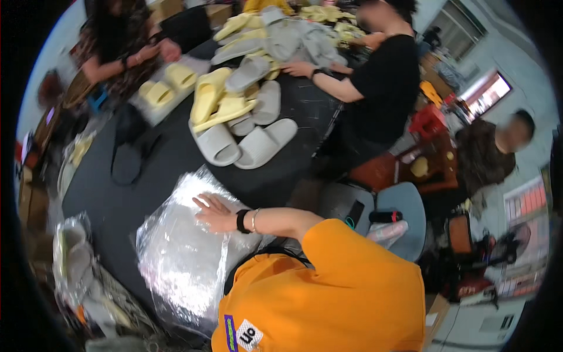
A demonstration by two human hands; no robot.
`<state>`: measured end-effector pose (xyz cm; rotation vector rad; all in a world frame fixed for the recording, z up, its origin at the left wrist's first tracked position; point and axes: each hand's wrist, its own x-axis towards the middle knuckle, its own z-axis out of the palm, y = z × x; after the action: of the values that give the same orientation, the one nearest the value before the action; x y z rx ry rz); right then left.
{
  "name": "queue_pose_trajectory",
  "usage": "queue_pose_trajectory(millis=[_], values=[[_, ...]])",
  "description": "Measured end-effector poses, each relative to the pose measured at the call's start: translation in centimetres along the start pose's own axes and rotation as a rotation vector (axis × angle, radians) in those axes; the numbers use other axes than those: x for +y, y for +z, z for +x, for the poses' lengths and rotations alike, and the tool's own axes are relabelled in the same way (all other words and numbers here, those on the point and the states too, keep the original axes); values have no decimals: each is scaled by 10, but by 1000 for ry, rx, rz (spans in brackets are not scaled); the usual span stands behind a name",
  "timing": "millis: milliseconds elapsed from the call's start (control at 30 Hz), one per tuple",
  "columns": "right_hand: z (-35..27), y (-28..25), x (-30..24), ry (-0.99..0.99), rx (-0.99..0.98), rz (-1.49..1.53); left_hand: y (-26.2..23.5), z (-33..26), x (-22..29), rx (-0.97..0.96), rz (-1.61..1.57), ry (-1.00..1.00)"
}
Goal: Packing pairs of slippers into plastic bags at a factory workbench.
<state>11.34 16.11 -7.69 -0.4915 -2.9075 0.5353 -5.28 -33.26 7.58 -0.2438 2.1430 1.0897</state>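
My right hand (pixel 214 214) lies flat, fingers spread, on a crinkled clear plastic bag (pixel 182 264) at the near edge of the black table (pixel 117 199). A black band and a thin bracelet circle that wrist. My orange sleeve and shirt fill the lower middle. What the bag holds looks pale but is blurred. My left hand is not visible.
Loose grey slippers (pixel 246 144) and yellow slippers (pixel 214 100) are piled mid-table, with more at the far end. A person in black (pixel 381 82) and a person in a patterned top (pixel 114 41) work at the table. A blue-grey chair (pixel 404 217) stands right; another bagged pair (pixel 73 249) lies left.
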Motion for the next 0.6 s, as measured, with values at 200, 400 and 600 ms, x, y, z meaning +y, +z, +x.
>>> queue_pose_trajectory(millis=[200,400,600], values=[[-8,14,-2,229,67,167,39,38,98,-64,-221,530],[-42,-27,-1,526,55,237,180,58,121,-669,910,949],[-55,-32,15,585,-12,271,233,107,114,-361,1153,973]])
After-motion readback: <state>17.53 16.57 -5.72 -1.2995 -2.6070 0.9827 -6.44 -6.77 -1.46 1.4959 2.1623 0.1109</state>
